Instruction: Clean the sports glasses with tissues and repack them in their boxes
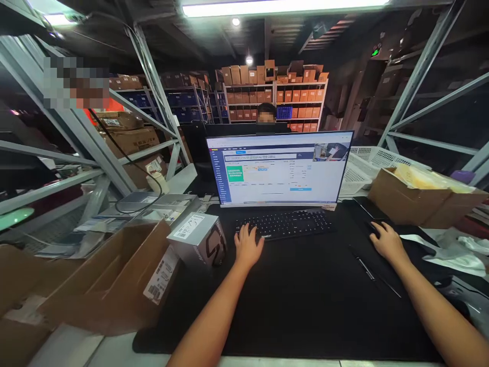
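Note:
My left hand [248, 246] lies flat on the left end of a black keyboard [288, 223], fingers spread over the keys. My right hand [386, 240] is curled over a black mouse [375, 224] on the right of the black desk mat [290, 300]. A monitor [278, 168] with a lit software page stands just behind the keyboard. A grey shoe box [198, 238] sits left of my left hand.
An open cardboard carton [110, 280] with a shipping label lies at the left. A pen [364, 266] rests on the mat. A brown box [416, 196] and white baskets [376, 159] stand at the right. A person sits behind the monitor. Metal shelving frames both sides.

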Tool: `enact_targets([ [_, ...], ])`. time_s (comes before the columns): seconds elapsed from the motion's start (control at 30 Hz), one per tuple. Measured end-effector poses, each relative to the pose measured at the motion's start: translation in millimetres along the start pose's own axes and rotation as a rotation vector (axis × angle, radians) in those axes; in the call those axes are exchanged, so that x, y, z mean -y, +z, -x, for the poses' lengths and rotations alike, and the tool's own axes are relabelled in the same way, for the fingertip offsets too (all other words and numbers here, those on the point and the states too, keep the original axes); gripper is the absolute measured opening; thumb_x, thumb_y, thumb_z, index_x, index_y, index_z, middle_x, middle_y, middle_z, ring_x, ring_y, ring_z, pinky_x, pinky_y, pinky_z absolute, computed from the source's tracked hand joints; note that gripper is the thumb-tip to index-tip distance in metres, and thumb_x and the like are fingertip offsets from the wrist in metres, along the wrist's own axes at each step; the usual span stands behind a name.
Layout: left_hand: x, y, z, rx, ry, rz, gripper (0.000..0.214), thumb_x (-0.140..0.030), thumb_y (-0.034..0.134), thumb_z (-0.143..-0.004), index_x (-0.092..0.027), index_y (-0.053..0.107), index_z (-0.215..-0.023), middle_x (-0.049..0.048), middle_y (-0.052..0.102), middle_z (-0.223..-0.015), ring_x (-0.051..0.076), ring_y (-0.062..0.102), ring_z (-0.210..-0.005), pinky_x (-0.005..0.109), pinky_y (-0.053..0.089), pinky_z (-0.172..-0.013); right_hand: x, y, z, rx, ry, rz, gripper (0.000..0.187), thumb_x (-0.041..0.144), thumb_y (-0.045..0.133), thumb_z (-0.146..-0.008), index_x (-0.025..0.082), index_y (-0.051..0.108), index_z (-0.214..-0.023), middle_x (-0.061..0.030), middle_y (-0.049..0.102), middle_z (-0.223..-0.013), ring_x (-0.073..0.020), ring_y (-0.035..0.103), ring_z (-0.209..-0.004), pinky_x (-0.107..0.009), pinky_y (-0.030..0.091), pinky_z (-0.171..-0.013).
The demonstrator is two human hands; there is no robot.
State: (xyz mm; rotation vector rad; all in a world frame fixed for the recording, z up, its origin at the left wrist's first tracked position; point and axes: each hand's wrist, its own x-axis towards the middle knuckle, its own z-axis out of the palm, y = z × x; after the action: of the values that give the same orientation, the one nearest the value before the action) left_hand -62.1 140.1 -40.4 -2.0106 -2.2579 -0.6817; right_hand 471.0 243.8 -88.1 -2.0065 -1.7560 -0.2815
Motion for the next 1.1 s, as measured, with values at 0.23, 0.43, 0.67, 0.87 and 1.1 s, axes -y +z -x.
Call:
enact_targets([
  [0.23,0.1,-0.2,0.3,0.003,-0.004,0.010,0.051,-0.041,0.049,-0.096,-0.018,0.054,-0.141,0.0173,0.038,-0.159,0.035,0.030,-0.150,0.060,0.024,-0.121,-6.5,8.2,-0.8,-0.001,0.003,-0.013,0.054,0.033,0.046,-0.092,0.017,0.055,-0.142,-0.0176,0.045,-0.151,-0.0368,0.050,-0.132,-0.052,0.042,-0.108],
  [0.43,2.0,0.8,0.3,-0.030,0.011,0.030,0.050,-0.040,0.052,-0.095,-0.016,0.057,-0.139,0.0186,0.041,-0.157,0.036,0.033,-0.149,0.061,0.027,-0.120,-6.4,10.7,-2.3,-0.010,0.006,-0.014,0.055,0.034,0.043,-0.093,0.015,0.053,-0.143,-0.0196,0.046,-0.150,-0.0380,0.049,-0.133,-0.054,0.043,-0.107],
  [0.67,-17.5,-23.7,9.5,-0.211,0.205,0.115,0.039,-0.028,0.055,-0.093,-0.020,0.062,-0.131,0.0143,0.045,-0.154,0.033,0.029,-0.151,0.060,0.026,-0.121,-5.8,10.7,-2.2,0.001,0.009,-0.002,0.056,0.037,0.040,-0.094,0.015,0.054,-0.143,-0.0207,0.044,-0.151,-0.0389,0.051,-0.132,-0.053,0.044,-0.106],
  [0.87,-50.9,-53.1,37.5,-0.289,0.466,0.184,0.035,-0.022,0.058,-0.091,-0.020,0.065,-0.125,0.0148,0.043,-0.155,0.036,0.029,-0.150,0.062,0.033,-0.116,-5.5,9.0,-4.4,0.009,0.023,-0.004,0.057,0.037,0.041,-0.090,0.015,0.057,-0.140,-0.0196,0.049,-0.147,-0.0388,0.053,-0.131,-0.052,0.045,-0.106],
  [1.1,-7.9,-108.2,67.3,-0.669,0.405,0.078,0.034,-0.017,0.064,-0.086,-0.022,0.062,-0.120,0.0152,0.047,-0.146,0.039,0.033,-0.146,0.063,0.032,-0.114,-6.4,9.5,-4.9,0.029,0.018,-0.011,0.059,0.038,0.038,-0.090,0.014,0.057,-0.140,-0.0222,0.047,-0.149,-0.0407,0.053,-0.132,-0.054,0.045,-0.106],
])
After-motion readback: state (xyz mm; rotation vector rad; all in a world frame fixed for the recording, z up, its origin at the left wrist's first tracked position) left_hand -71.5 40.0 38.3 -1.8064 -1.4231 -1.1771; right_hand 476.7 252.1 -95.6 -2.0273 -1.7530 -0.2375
